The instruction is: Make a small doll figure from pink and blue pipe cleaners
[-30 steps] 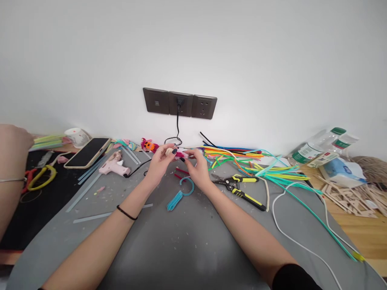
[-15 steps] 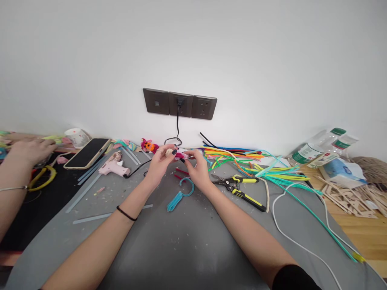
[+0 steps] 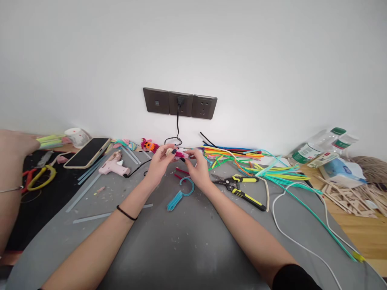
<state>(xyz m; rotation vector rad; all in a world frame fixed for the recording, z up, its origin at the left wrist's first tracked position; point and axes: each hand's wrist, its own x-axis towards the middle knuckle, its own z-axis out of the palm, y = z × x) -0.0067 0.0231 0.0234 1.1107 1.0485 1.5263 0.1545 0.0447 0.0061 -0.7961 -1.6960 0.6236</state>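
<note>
Both my hands are closed round a small pink and cream pipe-cleaner piece (image 3: 180, 154), held just above the grey mat. My left hand (image 3: 163, 163) pinches its left part, and my right hand (image 3: 196, 164) grips the other end. Fingers hide much of it. Beneath my right hand lie red pipe-cleaner pieces (image 3: 179, 176) and a curled blue pipe-cleaner piece (image 3: 175, 200) with a folded bundle at one end. A magenta and orange fuzzy figure (image 3: 148, 145) rests beyond my left hand. Wire strippers (image 3: 238, 189) with black and yellow handles lie open to the right of my right hand.
A pink glue gun (image 3: 113, 166), pale glue sticks (image 3: 86, 193) and a phone (image 3: 87, 153) lie left. Coloured pipe cleaners (image 3: 232, 153) spread along the wall. A white cable (image 3: 281, 231), tissue pack (image 3: 343, 173) and bottles (image 3: 314, 147) are right. A co-worker's hand (image 3: 18, 147) is far left.
The co-worker's arm at far left has moved left, uncovering more of the red and yellow scissor handles. My own hands and the pink piece have hardly moved.
</note>
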